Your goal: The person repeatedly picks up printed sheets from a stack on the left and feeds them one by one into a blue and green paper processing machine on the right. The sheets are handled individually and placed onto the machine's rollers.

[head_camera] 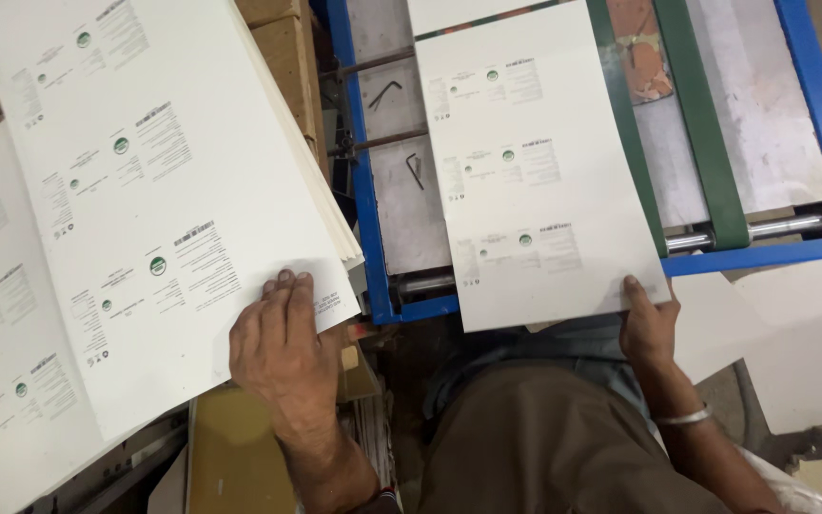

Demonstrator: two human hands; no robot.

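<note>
At the left of the frame, a thick stack of printed white sheets (145, 190) is laid at a slant. The left hand (273, 347) is rested flat on its lower right corner, fingers extended and pressed together on the top sheet; nothing is gripped. The sheets are judged to be thin card: light singly, heavy as a stack, smooth and liable to slide, easily creased at corners. Hold is best taken at a free edge or corner.

At centre, a single printed sheet (535, 171) is laid on the blue-framed feed table (363, 190), its near edge overhanging. Its lower right corner is pinched by the right hand (647, 324), thumb on top, the fingers hidden beneath.

Two hex keys (401, 133) lie on the metal bed left of this sheet. Green belts (701, 124) run at the upper right, beside a roller (782, 228). Loose blank sheets (792, 333) lie at the lower right.
</note>
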